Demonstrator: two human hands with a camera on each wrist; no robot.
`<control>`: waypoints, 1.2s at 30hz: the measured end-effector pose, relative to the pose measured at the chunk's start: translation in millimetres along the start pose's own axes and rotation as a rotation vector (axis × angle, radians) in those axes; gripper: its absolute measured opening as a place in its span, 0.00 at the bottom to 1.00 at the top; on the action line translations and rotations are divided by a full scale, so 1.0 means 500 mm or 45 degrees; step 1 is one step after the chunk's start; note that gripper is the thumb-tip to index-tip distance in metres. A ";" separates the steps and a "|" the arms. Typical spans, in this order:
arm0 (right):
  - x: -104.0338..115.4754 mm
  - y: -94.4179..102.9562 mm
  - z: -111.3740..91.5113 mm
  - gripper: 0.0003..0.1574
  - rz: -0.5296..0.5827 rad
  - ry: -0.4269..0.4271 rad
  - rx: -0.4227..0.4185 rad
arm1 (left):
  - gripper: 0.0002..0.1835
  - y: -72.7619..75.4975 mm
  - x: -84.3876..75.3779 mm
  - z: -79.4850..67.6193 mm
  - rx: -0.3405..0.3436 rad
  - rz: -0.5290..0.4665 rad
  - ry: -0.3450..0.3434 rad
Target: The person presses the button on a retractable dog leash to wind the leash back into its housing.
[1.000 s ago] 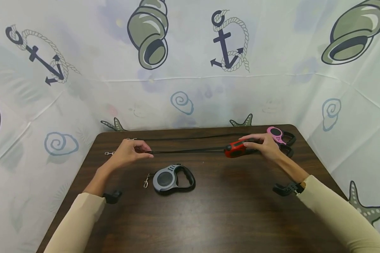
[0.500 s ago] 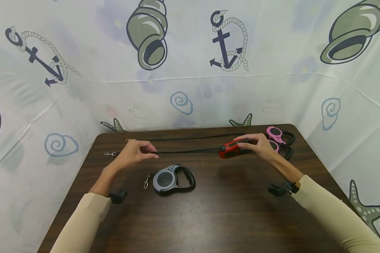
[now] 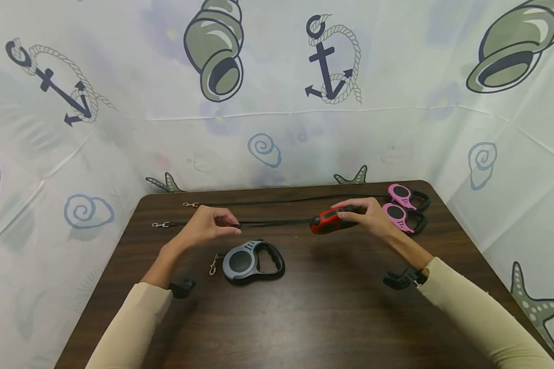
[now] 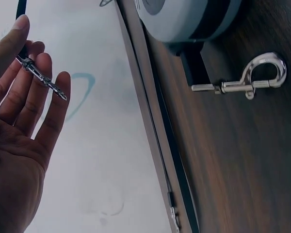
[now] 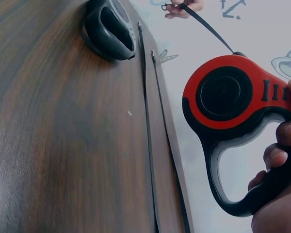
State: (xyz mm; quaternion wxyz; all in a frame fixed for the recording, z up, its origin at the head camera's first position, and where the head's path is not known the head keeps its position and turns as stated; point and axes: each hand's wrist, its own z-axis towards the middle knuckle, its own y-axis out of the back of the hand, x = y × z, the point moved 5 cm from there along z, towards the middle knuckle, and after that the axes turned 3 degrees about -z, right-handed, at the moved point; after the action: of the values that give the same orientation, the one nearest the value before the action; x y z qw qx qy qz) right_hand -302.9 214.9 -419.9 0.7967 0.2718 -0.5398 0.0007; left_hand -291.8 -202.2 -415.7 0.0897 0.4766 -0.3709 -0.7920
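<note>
My right hand (image 3: 371, 215) grips the black handle of a red retractable dog leash (image 5: 262, 82), held up over the table. Its thumb lies by the ridged buttons in the right wrist view, with fingers curled through the handle loop. A black strap (image 5: 206, 25) runs from its casing to my left hand (image 3: 208, 225). There the thumb and fingers pinch the strap end just above its metal clip (image 4: 41, 75), seen in the left wrist view. Between and below both hands lies a grey and black retractable leash (image 3: 241, 262), its silver clip (image 4: 252, 85) on the tabletop.
Two pink retractable leashes (image 3: 395, 214) lie at the table's back right. Their black straps (image 3: 281, 201) stretch leftward along the back, ending in metal clips (image 3: 160, 224). The brown table (image 3: 281, 328) meets a printed cloth backdrop (image 3: 277, 77) behind.
My right hand has moved left with the red leash, and my left hand has moved right with the strap end. The strap between them is shorter. The grey leash has stayed put.
</note>
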 end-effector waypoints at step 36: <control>0.014 -0.091 0.023 0.19 0.152 -0.001 0.058 | 0.05 -0.099 -0.048 0.060 0.090 -0.113 -0.011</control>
State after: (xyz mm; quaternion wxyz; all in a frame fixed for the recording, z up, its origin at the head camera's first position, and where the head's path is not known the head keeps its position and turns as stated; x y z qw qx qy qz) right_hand -296.4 169.3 -430.7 0.7886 0.2572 -0.5553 0.0606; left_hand -292.9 -140.1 -424.4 0.0359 0.4920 -0.3773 -0.7838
